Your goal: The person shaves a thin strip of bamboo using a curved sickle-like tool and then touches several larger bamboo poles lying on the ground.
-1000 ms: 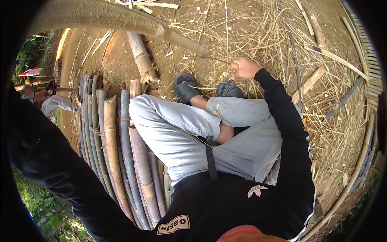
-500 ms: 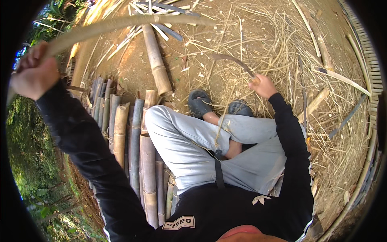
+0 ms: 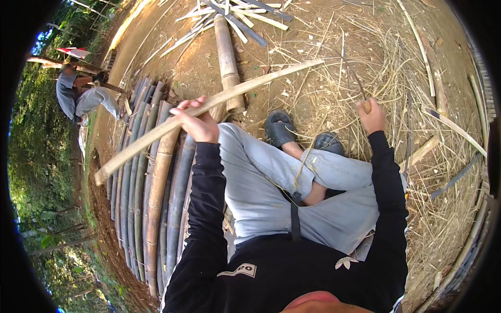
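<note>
My left hand (image 3: 199,124) grips a long pale bamboo strip (image 3: 250,86) near its middle. The strip slants across the view, its near left end over the bamboo poles and its far right end over the straw. In my right hand (image 3: 372,117) is the wooden handle of a knife with a narrow, dark, slightly curved blade (image 3: 355,77), which points away from me. The blade is apart from the strip. Beyond my left hand a thick bamboo pole (image 3: 225,49) lies on the ground.
A row of bamboo poles (image 3: 156,193) lies at my left. Split strips (image 3: 242,18) are piled at the far end. Shavings and straw (image 3: 376,68) cover the ground ahead and right. My sandalled feet (image 3: 279,128) are in front. Another person (image 3: 78,96) sits at far left.
My left hand has come down and inward from the far left with the bamboo strip. My right hand, still holding the knife, has shifted slightly right in the view. The other person has come into view.
</note>
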Action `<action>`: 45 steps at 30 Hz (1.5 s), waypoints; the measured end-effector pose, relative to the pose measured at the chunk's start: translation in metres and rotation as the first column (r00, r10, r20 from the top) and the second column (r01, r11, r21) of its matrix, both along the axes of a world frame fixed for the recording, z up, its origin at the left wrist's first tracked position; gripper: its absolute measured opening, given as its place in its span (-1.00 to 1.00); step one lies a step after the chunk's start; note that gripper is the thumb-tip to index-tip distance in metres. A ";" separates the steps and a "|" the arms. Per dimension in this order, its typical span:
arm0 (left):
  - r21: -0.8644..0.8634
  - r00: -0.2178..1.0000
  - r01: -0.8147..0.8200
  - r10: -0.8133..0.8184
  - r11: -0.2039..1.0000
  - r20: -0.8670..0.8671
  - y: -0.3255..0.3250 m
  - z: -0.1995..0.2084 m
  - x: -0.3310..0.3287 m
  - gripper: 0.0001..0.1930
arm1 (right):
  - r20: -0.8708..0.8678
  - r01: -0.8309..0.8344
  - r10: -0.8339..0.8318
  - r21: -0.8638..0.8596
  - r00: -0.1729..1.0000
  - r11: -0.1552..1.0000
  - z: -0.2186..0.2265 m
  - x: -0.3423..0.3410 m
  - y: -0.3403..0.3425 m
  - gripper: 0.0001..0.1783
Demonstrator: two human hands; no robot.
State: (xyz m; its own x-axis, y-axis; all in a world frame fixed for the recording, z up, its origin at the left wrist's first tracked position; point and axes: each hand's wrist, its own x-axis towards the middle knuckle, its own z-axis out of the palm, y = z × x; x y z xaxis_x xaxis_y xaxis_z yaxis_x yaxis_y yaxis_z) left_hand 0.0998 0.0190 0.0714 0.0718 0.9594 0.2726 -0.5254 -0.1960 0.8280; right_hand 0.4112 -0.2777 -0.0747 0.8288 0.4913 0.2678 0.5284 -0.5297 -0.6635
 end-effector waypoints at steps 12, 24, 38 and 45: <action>0.077 0.984 0.115 -0.103 0.990 -0.148 -0.134 -0.039 -0.067 -0.69 | -0.041 -0.417 0.417 -0.167 0.908 0.893 0.012 -0.105 0.039 -0.79; 0.339 0.931 0.216 -0.088 0.916 -0.355 -0.174 -0.062 -0.085 -0.61 | -0.083 -0.530 0.526 -0.228 0.846 0.817 -0.018 -0.092 0.041 -0.84; 0.288 0.904 0.176 -0.039 0.941 -0.425 -0.176 -0.068 -0.092 -0.63 | -0.025 -0.479 0.482 -0.169 0.876 0.861 -0.023 -0.090 0.043 -0.85; 0.250 0.920 0.139 -0.032 0.958 -0.391 -0.180 -0.070 -0.090 -0.62 | -0.104 -0.561 0.553 -0.210 0.827 0.800 -0.029 -0.094 0.039 -0.82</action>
